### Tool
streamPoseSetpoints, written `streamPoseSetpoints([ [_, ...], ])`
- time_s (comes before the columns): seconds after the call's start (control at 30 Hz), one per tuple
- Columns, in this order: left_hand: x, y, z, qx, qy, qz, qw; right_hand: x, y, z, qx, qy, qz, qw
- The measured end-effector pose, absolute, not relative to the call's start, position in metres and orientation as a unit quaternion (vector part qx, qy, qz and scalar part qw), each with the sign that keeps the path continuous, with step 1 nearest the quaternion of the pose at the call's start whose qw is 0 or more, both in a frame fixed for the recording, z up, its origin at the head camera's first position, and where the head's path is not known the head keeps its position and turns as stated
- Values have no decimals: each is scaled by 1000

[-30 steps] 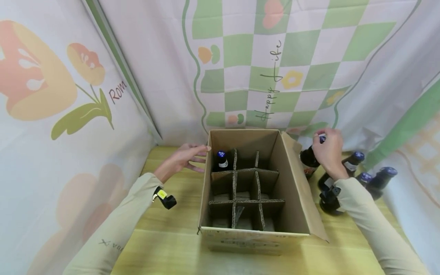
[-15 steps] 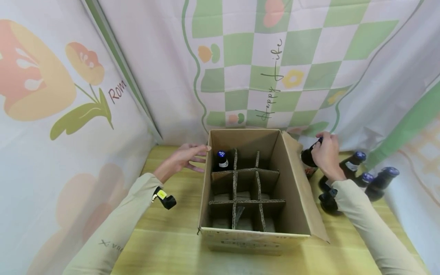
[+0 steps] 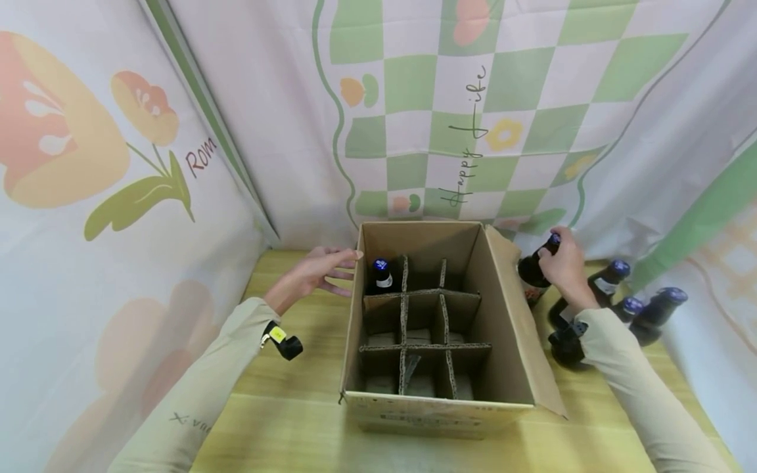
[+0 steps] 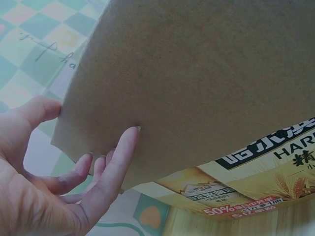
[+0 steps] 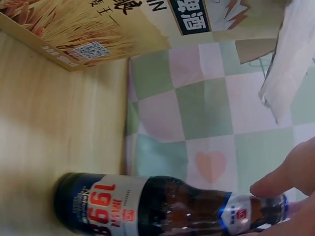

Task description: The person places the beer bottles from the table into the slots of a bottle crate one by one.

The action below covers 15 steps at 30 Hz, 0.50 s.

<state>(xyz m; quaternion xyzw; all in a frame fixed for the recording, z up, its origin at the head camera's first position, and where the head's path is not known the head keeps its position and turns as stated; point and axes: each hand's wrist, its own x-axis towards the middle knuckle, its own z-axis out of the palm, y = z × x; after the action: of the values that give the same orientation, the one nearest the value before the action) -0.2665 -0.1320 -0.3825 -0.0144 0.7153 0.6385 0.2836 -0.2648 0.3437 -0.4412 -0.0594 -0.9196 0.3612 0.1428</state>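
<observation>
My right hand (image 3: 564,263) pinches the neck of a dark beer bottle (image 3: 530,270) standing to the right of the carton (image 3: 437,398). In the right wrist view the bottle (image 5: 167,204) shows a red 1998 label, with thumb and fingers just under its cap. The open carton has cardboard dividers (image 3: 426,345) and a single blue-capped beer bottle (image 3: 382,276) in its back left compartment. At the carton's left side, my left hand (image 3: 319,269) has its fingers spread. The left wrist view shows those fingertips against a plain brown flap (image 4: 187,88), thumb at its edge.
Several more dark bottles (image 3: 656,315) stand right of the carton, partly hidden by the right forearm. A cardboard flap (image 3: 532,341) slopes outward on the carton's right. The wooden table (image 3: 284,407) meets patterned curtains (image 3: 414,131) at back and sides.
My right hand shifts slightly on the bottle neck; the bottle tips a little and its cap shows again. The left hand and carton stay in place.
</observation>
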Motion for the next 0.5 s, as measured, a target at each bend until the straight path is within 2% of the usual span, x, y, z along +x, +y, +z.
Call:
streamPoseSetpoints([
  [0.23, -266, -133, -382, -14, 712, 642, 286, -264, 353, -448, -50, -931, 348, 100],
  [0.5, -268, -132, -383, -13, 711, 642, 286, -261, 356, -448, -82, -931, 340, 102],
])
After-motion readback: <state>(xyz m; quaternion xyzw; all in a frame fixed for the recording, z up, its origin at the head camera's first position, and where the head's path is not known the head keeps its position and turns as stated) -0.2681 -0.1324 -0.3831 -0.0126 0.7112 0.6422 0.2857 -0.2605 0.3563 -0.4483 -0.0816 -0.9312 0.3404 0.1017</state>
